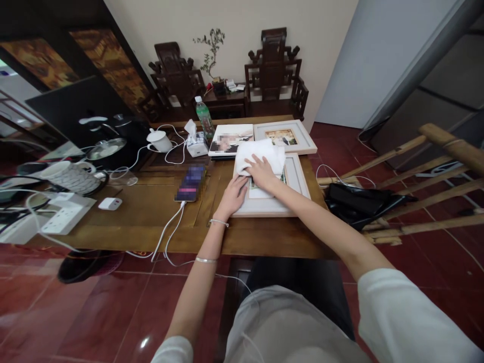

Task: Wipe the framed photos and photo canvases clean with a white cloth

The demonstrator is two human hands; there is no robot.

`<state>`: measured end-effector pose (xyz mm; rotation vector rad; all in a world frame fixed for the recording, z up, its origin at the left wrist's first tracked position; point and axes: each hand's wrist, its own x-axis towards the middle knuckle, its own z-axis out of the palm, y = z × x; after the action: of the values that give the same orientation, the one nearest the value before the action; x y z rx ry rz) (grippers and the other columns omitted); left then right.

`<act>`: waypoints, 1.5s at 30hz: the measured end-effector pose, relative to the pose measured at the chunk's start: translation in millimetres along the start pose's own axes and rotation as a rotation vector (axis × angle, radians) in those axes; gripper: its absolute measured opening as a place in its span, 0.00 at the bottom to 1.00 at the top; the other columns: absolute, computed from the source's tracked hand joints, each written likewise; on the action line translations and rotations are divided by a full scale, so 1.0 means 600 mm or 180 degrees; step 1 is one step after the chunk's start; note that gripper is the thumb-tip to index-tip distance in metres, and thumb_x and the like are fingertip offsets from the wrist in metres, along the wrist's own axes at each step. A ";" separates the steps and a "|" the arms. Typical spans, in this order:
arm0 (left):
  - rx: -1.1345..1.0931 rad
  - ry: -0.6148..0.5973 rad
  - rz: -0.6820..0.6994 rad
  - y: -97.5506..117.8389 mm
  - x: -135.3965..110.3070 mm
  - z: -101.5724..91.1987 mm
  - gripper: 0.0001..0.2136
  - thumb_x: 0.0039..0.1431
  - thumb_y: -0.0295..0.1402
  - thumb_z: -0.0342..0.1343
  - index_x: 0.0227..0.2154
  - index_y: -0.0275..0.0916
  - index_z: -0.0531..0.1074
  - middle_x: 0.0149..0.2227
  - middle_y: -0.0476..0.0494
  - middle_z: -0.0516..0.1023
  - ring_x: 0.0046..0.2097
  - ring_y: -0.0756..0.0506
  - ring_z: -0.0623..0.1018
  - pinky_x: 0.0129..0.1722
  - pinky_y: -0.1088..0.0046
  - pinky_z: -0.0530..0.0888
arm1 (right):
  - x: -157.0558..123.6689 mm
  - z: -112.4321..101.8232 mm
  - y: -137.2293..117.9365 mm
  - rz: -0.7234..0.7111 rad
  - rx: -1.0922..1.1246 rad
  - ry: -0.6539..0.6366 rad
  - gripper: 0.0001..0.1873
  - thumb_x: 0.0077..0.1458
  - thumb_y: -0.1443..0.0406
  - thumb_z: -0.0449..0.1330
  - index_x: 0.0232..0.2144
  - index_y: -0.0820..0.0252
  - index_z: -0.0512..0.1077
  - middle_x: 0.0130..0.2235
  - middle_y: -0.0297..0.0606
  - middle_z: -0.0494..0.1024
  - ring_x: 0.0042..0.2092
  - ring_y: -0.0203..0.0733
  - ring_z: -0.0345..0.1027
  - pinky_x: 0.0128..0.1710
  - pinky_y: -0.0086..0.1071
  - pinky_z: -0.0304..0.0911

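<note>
On the worktop (151,222) a frame (298,181) lies flat near the front edge. Right hand (262,173), fingers spread, presses a cloth (264,151) on it; left hand (232,195), loosely open, rests on its left edge. Phone (191,183) lies just left.
</note>
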<state>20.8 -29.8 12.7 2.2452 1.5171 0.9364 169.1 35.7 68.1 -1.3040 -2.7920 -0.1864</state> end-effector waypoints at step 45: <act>-0.0085 0.0025 0.0021 -0.004 0.001 0.002 0.19 0.65 0.34 0.47 0.56 0.35 0.68 0.61 0.37 0.67 0.67 0.40 0.57 0.66 0.54 0.56 | -0.258 -0.064 0.073 0.0036 -0.0536 -0.0490 0.23 0.50 0.77 0.51 0.47 0.64 0.75 0.57 0.49 0.70 0.61 0.57 0.56 0.54 0.47 0.56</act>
<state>20.0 -28.3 11.0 2.2320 1.4924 0.9630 301.8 -59.5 94.4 -1.4268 -2.9522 -0.3416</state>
